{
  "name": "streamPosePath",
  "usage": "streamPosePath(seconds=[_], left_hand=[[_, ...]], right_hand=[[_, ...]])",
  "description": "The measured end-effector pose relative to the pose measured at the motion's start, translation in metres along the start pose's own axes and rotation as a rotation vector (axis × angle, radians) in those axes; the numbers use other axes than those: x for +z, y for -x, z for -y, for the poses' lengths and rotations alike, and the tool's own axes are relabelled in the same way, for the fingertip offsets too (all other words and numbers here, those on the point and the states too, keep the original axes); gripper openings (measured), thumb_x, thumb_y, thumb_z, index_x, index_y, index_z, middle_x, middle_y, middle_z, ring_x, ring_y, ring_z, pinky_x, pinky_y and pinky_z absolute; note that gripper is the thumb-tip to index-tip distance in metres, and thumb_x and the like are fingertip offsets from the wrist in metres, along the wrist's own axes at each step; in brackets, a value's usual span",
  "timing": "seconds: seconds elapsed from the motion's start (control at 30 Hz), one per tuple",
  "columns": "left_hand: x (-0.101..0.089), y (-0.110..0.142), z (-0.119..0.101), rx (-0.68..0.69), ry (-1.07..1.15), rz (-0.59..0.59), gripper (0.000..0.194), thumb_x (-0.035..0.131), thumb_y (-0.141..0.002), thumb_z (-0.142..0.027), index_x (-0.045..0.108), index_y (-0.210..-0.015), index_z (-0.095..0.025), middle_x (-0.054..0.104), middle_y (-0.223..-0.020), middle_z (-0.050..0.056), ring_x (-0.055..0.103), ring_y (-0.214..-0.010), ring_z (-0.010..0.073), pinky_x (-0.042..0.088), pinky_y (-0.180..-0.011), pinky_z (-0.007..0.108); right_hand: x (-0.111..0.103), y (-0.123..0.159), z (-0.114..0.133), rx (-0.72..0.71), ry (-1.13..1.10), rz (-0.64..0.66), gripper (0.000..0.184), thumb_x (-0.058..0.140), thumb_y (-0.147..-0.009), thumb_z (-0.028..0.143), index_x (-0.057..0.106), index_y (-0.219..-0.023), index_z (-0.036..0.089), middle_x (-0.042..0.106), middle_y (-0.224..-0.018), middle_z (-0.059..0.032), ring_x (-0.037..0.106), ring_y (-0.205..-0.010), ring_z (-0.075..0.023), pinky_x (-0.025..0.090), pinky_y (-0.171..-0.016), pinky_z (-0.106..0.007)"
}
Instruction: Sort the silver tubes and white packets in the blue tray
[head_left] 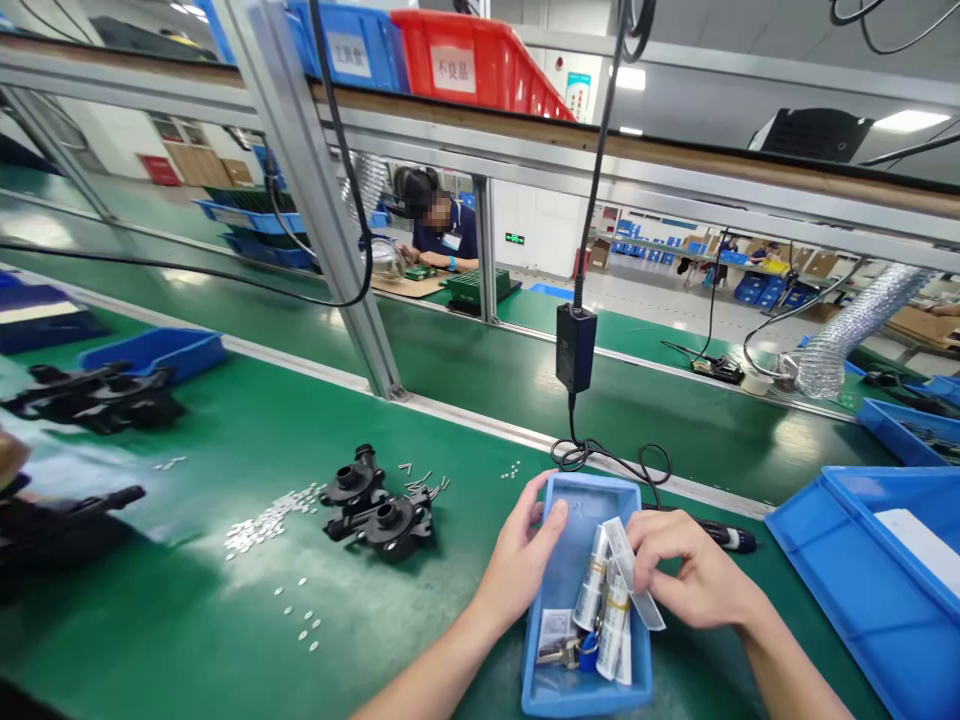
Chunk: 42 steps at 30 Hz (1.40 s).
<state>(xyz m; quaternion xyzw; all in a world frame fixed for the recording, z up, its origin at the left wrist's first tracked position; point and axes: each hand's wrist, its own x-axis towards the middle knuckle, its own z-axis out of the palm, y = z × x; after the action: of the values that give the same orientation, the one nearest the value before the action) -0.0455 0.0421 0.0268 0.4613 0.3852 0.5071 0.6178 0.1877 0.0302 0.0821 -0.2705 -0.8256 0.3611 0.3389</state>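
My left hand [525, 545] grips the left rim of a small blue plastic bin [559, 545], thumb over the edge. Between the thumb and fingers of my right hand [694, 570] is a flat, whitish translucent strip [626, 560], slanting over the bin's right side. Inside the bin lie rolled silvery-white bundles [592, 580] with rubber bands, a bunch of keys [559, 652] with a blue tag [589, 650], and a small labelled bag [555, 628]. Left of the bin, black plastic housings [394, 520] stand on the green table.
Small white discs [266, 520] and metal pins [427, 485] lie scattered near the housings. A black power adapter [576, 348] hangs on a cable ahead. A dark screwdriver-like tool [731, 535] and a large blue bin [877, 590] are at right. Across the bench, another person [450, 230] works.
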Motion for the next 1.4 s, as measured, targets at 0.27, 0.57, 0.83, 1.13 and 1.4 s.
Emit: streamPosePath(seconds=[0.27,0.57,0.83,1.13,1.4], left_hand=[[0.002,0.001,-0.001,-0.001,-0.006,0.009,0.073,0.068,-0.092,-0.067,0.046,-0.144,-0.021,0.067,-0.095,0.002,0.06,-0.081,0.0175,0.049,-0.07,0.027],[0.002,0.005,-0.004,0.003,-0.03,-0.016,0.078,0.068,-0.089,-0.071,0.048,-0.145,-0.02,0.06,-0.082,-0.001,0.064,-0.09,0.0219,0.051,-0.077,0.029],[0.001,-0.001,0.001,-0.114,0.126,-0.05,0.065,0.073,-0.089,-0.065,0.056,-0.138,-0.026,0.075,-0.122,0.008,0.072,-0.104,0.027,0.058,-0.089,0.035],[0.012,0.002,0.017,-0.149,0.491,-0.166,0.052,0.07,-0.094,-0.061,0.063,-0.128,-0.023,0.075,-0.119,0.007,0.07,-0.115,0.0268,0.056,-0.102,0.038],[0.004,0.006,0.014,0.008,0.331,-0.276,0.044,0.065,-0.098,-0.061,0.059,-0.128,-0.029,0.067,-0.131,-0.002,0.061,-0.121,0.0188,0.048,-0.105,0.028]], right_hand=[[-0.004,0.001,0.005,0.025,-0.009,0.033,0.023,0.059,-0.085,0.005,0.07,-0.074,0.022,0.07,-0.08,0.0005,0.061,-0.077,-0.0172,0.045,-0.074,-0.032],[-0.001,-0.002,0.007,0.07,0.041,-0.043,0.024,0.056,-0.086,0.005,0.069,-0.076,0.023,0.069,-0.082,0.0025,0.063,-0.079,-0.0156,0.046,-0.074,-0.029],[0.008,-0.005,0.013,0.24,0.267,-0.093,0.031,0.064,-0.1,0.02,0.068,-0.128,0.035,0.073,-0.114,0.0044,0.065,-0.095,-0.015,0.049,-0.079,-0.028],[-0.01,0.009,0.048,0.135,0.623,-0.24,0.016,0.061,-0.108,0.03,0.068,-0.123,0.035,0.058,-0.144,-0.0002,0.051,-0.136,-0.0213,0.045,-0.11,-0.04],[-0.021,0.02,0.046,0.228,0.808,-0.145,0.014,0.056,-0.109,0.039,0.069,-0.114,0.038,0.052,-0.15,-0.0018,0.048,-0.141,-0.0264,0.05,-0.107,-0.049]])
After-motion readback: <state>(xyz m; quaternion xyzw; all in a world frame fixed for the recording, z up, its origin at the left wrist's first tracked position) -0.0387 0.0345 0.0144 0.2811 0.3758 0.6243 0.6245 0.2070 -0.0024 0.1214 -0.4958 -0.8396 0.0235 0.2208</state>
